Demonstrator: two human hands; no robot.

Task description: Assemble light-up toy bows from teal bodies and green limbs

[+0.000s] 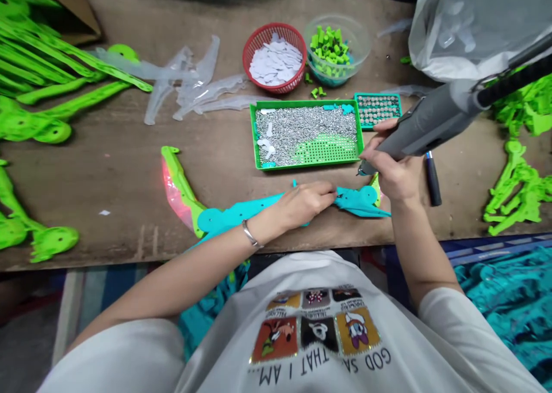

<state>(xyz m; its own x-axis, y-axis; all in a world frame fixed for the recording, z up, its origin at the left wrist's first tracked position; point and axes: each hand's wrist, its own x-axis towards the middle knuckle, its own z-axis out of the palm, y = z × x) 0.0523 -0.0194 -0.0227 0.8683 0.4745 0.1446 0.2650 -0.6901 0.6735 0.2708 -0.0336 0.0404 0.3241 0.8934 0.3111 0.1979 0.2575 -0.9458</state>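
A long turquoise plastic part [241,212] lies along the table's front edge. My left hand [304,203] is closed over its middle, fingertips pinched together near a small dark spot on its right section; whether a tiny piece is between them cannot be made out. My right hand [399,174] grips a grey electric screwdriver [425,122], its tip pointing down-left above the right end of the part, apart from it. At the left end, a yellow-green piece with a clear, pink-lit section [179,194] joins the turquoise part. Another yellow-green bit shows behind the right end.
Ahead stands a green tray [253,137] of small silver screws, beside a small teal tray [399,102] of round metal pieces. Behind are a red basket [245,56] of white pieces and a clear bowl [364,42]. Green parts [38,114] pile left; a black-handled tool [433,180] lies right.
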